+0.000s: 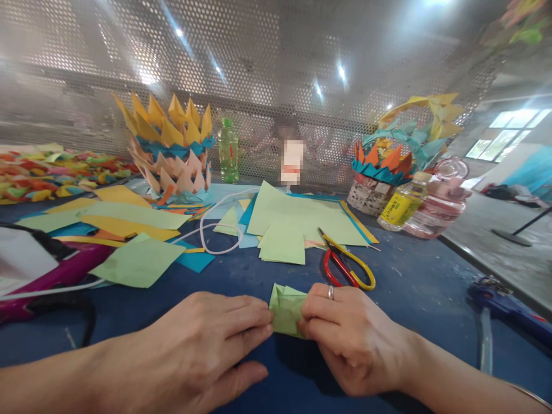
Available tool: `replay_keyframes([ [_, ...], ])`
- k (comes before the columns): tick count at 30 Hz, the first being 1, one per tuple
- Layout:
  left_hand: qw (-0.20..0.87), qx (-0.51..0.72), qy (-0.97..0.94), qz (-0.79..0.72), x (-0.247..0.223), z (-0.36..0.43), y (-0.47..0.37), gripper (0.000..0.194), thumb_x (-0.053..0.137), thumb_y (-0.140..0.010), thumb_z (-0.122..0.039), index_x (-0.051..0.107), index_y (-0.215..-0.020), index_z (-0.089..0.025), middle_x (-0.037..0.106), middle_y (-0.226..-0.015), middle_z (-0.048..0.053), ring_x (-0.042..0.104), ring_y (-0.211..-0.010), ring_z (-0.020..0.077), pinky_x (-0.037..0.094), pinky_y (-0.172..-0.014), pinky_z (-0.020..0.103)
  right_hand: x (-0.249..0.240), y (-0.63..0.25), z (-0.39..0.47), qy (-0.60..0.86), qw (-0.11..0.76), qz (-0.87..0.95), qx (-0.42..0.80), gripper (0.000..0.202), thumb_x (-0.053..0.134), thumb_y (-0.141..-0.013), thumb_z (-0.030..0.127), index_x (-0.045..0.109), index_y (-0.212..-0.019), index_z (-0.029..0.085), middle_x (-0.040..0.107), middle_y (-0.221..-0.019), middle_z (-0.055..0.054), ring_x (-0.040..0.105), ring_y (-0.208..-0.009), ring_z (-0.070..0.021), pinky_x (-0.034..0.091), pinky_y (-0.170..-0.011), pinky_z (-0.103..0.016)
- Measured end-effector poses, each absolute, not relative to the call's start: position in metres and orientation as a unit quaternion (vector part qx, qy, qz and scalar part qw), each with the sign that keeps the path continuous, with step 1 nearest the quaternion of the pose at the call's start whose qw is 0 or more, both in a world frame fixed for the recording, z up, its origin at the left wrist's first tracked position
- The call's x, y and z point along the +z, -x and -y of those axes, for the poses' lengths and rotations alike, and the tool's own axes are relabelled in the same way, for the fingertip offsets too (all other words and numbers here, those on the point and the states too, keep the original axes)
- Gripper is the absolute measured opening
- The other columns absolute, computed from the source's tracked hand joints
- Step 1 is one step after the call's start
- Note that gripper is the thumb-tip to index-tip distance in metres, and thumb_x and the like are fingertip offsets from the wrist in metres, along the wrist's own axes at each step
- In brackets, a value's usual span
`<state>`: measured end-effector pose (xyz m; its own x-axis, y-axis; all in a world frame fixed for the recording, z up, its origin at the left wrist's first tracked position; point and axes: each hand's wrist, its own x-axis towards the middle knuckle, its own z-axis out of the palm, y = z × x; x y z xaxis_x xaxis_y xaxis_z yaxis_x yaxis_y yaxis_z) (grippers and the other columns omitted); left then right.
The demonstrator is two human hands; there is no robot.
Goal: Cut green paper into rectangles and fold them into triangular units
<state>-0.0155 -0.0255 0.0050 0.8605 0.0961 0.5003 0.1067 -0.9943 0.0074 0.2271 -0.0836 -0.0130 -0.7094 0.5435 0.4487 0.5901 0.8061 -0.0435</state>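
A small piece of folded light-green paper (pixel 285 309) lies on the blue tabletop between my hands, with crease lines across its face. My right hand (pixel 351 333), with a ring on one finger, pinches its right edge; the curled fingers cover that side. From the left, my left hand (pixel 219 339) lies with fingers stretched out, the tips touching the paper's left edge and the thumb apart. Just beyond my right hand are scissors (pixel 349 261) with one red and one yellow handle. Behind the folded piece rests a stack of light-green sheets (pixel 297 221).
Loose coloured paper (pixel 138 259) spreads at left near a purple glue gun (pixel 64 276) with a white cord. Paper-petal baskets (pixel 170 149), a green bottle (pixel 228 150), a yellow-labelled bottle (pixel 403 204) and a pink bottle (pixel 437 210) stand behind. A blue glue gun (pixel 513 307) lies right.
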Motion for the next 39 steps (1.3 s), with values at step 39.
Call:
replay_keyframes([
  [39,-0.032,-0.244,0.969,0.030,0.004,0.024,0.014,0.036,0.034,-0.105,-0.027,0.067,-0.096,-0.016,0.074,-0.097,0.007,0.069,-0.082,0.0143,0.056,-0.075,0.019,-0.014,-0.222,0.077,0.364,0.278,0.871,0.178,0.024,0.050,-0.085,-0.002,0.068,-0.098,0.009,0.069,-0.092,-0.008,0.059,-0.088,-0.0153,0.046,-0.082,-0.027],
])
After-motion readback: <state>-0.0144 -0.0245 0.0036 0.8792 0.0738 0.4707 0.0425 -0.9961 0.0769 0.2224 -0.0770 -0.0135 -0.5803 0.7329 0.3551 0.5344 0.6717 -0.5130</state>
